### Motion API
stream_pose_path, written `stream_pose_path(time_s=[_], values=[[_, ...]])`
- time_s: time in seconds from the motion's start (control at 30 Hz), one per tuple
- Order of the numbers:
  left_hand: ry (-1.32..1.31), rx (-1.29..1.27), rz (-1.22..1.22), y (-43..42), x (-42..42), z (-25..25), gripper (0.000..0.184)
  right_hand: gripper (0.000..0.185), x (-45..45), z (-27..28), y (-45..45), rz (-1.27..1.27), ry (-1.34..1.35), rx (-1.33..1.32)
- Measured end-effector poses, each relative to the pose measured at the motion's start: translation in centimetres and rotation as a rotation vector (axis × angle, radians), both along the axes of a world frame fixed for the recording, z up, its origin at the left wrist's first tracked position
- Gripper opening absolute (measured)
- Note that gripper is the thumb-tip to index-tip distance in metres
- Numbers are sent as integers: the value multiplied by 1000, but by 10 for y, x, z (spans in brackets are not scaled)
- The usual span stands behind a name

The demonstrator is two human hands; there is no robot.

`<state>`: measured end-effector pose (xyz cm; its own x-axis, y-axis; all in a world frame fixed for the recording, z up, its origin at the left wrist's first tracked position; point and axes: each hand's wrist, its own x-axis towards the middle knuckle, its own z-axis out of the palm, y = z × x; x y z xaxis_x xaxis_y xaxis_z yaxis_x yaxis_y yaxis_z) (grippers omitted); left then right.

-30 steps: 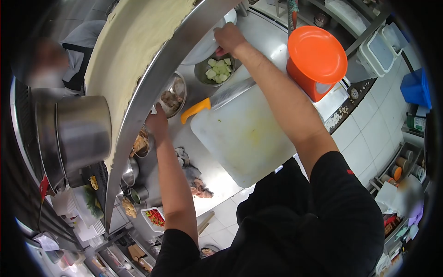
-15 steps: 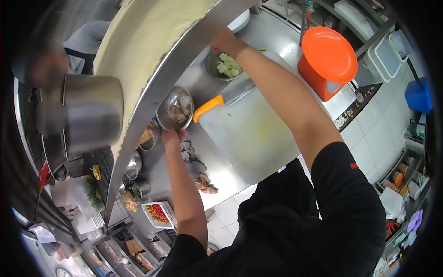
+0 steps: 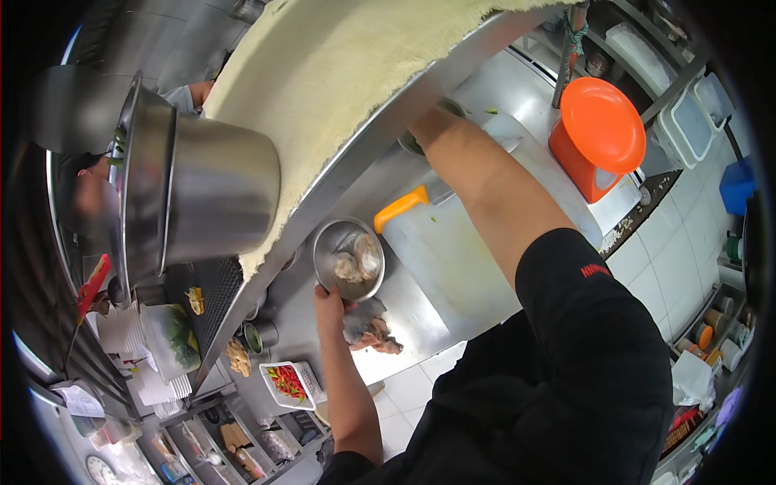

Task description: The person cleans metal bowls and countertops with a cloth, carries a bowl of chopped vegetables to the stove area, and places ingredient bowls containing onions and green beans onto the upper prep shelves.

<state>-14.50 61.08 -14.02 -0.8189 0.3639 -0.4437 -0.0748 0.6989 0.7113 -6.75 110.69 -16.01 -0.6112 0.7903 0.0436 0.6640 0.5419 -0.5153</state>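
My left hand (image 3: pixel 329 307) grips the near rim of a round metal bowl (image 3: pixel 322 257) with pale, brownish pieces in it. Just below that hand lie a grey cloth (image 3: pixel 361 315) and some brownish-pink scraps (image 3: pixel 377 337). My right arm reaches up under the metal shelf edge; the part of my right hand (image 3: pixel 428 128) that shows is beside another metal bowl (image 3: pixel 410 145), its fingers hidden. A knife with a yellow handle (image 3: pixel 402 208) rests at the upper left edge of the white cutting board (image 3: pixel 461 267).
An orange scale (image 3: pixel 596 137) stands right of the board. Overhead runs a shelf with a cream cloth (image 3: pixel 323 105) and a large metal pot (image 3: pixel 222 190). A basket of red peppers (image 3: pixel 289 383) sits lower left. Part of another person (image 3: pixel 194 95) shows beyond the shelf.
My left hand has drawn the metal bowl out from beneath the shelf, towards me and the cloth. My right hand has gone farther under the shelf edge. The view has shifted.
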Motion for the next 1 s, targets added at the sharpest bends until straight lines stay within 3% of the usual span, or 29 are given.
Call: stream_pose_path(time_s=[0.17, 0.3, 0.4, 0.5, 0.63, 0.73, 0.77, 1.0], values=[[-17, 4, 11, -7, 12, 8, 25, 26, 5, -17, 15, 23, -55, 149], [-5, -20, 7, -15, 7, 3, 29, 26, 33, 5, 22, 103, -219, 158], [119, -191, -63, -11, 14, 24, 38, 27, 94, -2, 17, -18, -56, 296], [680, -368, -225, -39, -6, -6, 47, 25, 138, 5, -5, -80, -66, 18], [742, -428, -168, -70, 10, -3, 45, 28, 157, 5, -16, -112, -67, -106], [763, -604, -189, -112, 33, -40, 35, 24, 177, 34, -36, -229, 54, -149], [896, -449, -207, -128, 45, -61, 29, 23, 187, 46, -46, -248, 105, -113], [737, -416, -83, -138, 70, -56, 29, 20, 282, 86, -132, -383, 343, 21]])
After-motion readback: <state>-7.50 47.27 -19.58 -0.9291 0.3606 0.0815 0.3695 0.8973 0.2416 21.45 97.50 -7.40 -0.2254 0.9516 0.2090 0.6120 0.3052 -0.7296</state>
